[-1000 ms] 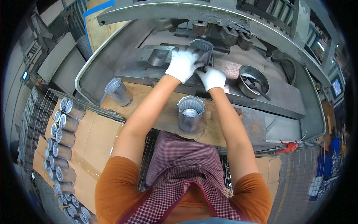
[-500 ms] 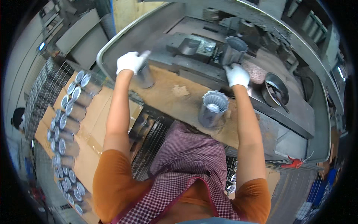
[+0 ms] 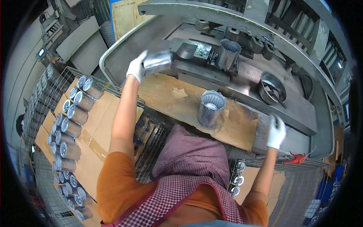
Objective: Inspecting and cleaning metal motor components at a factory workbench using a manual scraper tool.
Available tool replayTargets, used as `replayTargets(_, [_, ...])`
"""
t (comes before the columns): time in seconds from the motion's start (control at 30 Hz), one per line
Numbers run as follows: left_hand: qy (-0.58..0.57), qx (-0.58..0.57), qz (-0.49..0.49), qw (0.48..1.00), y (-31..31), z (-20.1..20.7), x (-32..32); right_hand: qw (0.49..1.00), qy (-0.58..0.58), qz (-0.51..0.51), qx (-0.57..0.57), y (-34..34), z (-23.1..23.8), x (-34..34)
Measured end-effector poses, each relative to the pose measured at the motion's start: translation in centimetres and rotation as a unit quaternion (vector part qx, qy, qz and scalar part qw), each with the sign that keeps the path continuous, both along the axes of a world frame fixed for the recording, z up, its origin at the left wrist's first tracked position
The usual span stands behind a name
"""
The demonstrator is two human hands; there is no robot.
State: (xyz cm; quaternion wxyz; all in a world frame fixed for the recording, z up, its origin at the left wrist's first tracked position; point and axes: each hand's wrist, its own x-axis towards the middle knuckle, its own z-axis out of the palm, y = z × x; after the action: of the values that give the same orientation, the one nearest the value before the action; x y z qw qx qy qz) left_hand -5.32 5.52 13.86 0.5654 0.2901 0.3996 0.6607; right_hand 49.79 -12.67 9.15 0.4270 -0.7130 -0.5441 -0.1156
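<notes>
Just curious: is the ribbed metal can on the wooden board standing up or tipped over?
Standing upright. The ribbed metal can rests on its base on the wooden board, open mouth facing up.

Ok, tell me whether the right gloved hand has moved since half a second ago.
Yes. The right hand has left the upright metal can on the machine and dropped toward the person, past the wooden board's right end.

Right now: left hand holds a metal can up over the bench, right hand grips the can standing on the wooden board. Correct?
Not quite. The left hand does hold a metal can, but the right hand is empty at the bench edge, well clear of the can on the wooden board. The head view shows it.
</notes>
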Motion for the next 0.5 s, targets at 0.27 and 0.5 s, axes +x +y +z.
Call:
replayTargets(0.27, [0.303, 0.089, 0.058, 0.947, 5.2, 0.9, 11.6, 0.976, 0.085, -0.173, -0.105, -7.6, 0.1, 10.9])
replayTargets(0.5, [0.727, 0.074, 0.038, 0.682, 8.2, -0.1, 15.0, 0.942, 0.236, -0.214, -0.107, -7.3, -4.2, 13.9])
